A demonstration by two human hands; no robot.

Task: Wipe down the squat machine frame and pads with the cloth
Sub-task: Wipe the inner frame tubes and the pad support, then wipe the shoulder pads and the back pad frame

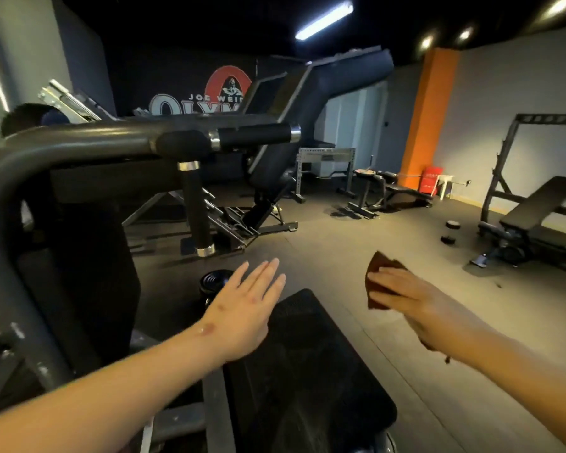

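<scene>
The squat machine's dark grey frame tube (79,143) curves across the upper left, ending in a black handle grip (254,134) with chrome rings. A second grip (198,214) hangs straight down below it. A black pad (311,371) lies low in the middle, under my arms. My left hand (245,308) hovers flat with straight fingers over the pad's left edge, holding nothing. My right hand (406,299) holds a folded dark brown cloth (378,276) in the air to the right of the pad, apart from it.
A stack of weight plates (214,282) sits on the floor past my left hand. An incline bench (533,207) and rack stand at the right, with small plates (451,232) beside them. Another large machine (307,103) rises behind. A person's head (30,117) shows at far left.
</scene>
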